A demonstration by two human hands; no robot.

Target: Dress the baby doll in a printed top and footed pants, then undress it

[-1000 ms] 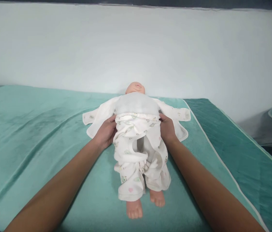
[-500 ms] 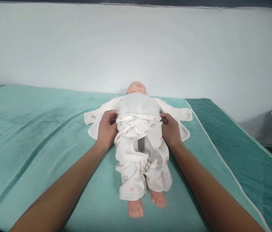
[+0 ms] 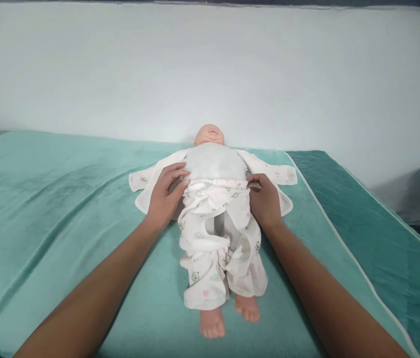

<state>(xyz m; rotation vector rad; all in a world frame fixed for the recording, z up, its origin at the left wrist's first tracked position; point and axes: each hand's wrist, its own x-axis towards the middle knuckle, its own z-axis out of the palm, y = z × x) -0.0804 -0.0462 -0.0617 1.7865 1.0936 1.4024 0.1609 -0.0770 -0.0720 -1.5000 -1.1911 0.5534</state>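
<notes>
A baby doll (image 3: 210, 135) lies on its back with its feet toward me. It wears white printed pants (image 3: 217, 199) pulled up to the waist, and its grey-white torso (image 3: 215, 161) is bare in front. Under it spreads a white long-sleeved baby shirt (image 3: 280, 174), its front lying open. My left hand (image 3: 167, 195) rests at the waistband's left side, fingers and thumb apart, fingertips against the torso. On the other side, my right hand (image 3: 265, 199) has its fingers closed at the waistband's edge; the fingertips are partly hidden.
A light green sheet (image 3: 64, 238) with folds covers the bed beneath the doll. Darker green cloth (image 3: 374, 238) lies along the right. A pale wall (image 3: 210, 69) stands right behind the doll's head.
My left hand has loosened from the waistband, and its fingers have spread up onto the torso. The waistband sits slightly lower. My right hand stays nearly in place.
</notes>
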